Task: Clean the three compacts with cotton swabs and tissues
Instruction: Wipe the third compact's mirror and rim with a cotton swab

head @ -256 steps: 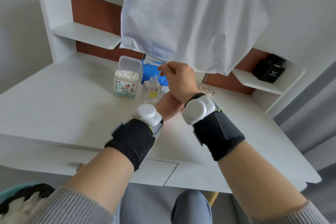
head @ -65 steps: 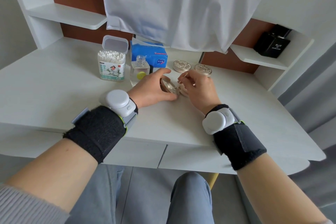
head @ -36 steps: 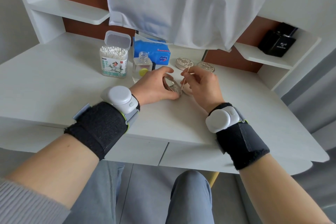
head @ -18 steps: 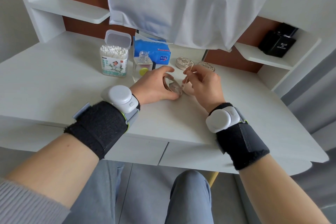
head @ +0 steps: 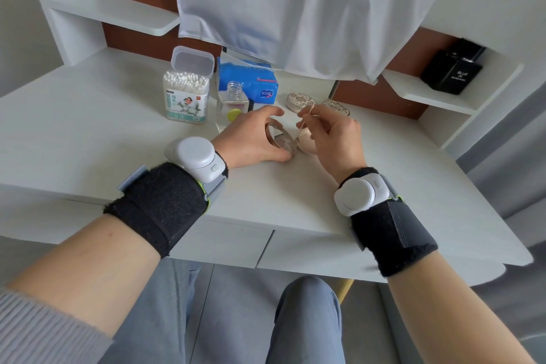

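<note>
An open compact (head: 282, 139) stands on the white desk (head: 88, 127), its mirrored lid raised and gripped by my left hand (head: 251, 139). My right hand (head: 331, 133) pinches a cotton swab (head: 302, 125) whose lower tip touches the inside of the compact near the hinge. Two closed silver compacts, one (head: 300, 101) and another (head: 336, 106), lie behind my hands. A clear box of cotton swabs (head: 185, 96) with its lid flipped up stands at the left. A blue tissue pack (head: 251, 80) lies behind a small uncapped glass bottle (head: 233, 103).
A white cloth (head: 295, 9) hangs over the back of the desk. White shelves flank it; the right shelf (head: 428, 94) carries a black perfume box (head: 452, 71). My knees show below the desk's front edge.
My right hand moved from the bottle down to the open compact, which my left hand took hold of. In the last second the swab shifted slightly inside the compact.
</note>
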The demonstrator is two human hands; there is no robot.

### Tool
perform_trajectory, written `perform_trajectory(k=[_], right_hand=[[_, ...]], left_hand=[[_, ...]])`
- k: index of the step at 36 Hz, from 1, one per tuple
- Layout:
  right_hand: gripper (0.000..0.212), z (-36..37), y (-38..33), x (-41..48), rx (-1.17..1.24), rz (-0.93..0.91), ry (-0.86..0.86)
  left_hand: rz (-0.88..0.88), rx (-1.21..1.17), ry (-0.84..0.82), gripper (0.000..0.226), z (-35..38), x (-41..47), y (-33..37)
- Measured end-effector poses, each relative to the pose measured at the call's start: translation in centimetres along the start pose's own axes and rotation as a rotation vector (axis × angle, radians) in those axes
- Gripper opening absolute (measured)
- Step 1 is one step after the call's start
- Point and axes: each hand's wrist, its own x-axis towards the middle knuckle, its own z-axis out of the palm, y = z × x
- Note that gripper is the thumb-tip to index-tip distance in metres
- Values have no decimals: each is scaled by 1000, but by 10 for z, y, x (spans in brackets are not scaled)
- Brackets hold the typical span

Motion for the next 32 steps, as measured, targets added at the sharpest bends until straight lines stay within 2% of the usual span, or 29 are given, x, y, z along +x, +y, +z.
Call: perform_trajectory(k=[5, 11, 15, 21, 27, 32], right_hand=[[17, -1, -2, -1, 45, 51, -19], [15, 1, -2, -2, 72, 94, -141], [13, 3, 2, -1, -51, 49, -95], [14, 1, 0, 0, 9, 12, -13], [13, 4, 7, -1, -32, 8, -130], [12, 3, 8, 1, -174, -113, -60]], left_hand=[[-1, -7, 4, 83, 0, 0, -1], [1, 1, 2, 84, 0, 0, -1], [2, 10, -4, 84, 0, 0, -1], [2, 7, -5, 84, 0, -1, 0], [1, 1, -5, 83, 0, -1, 0], [3, 7, -3, 83, -1, 0, -1]])
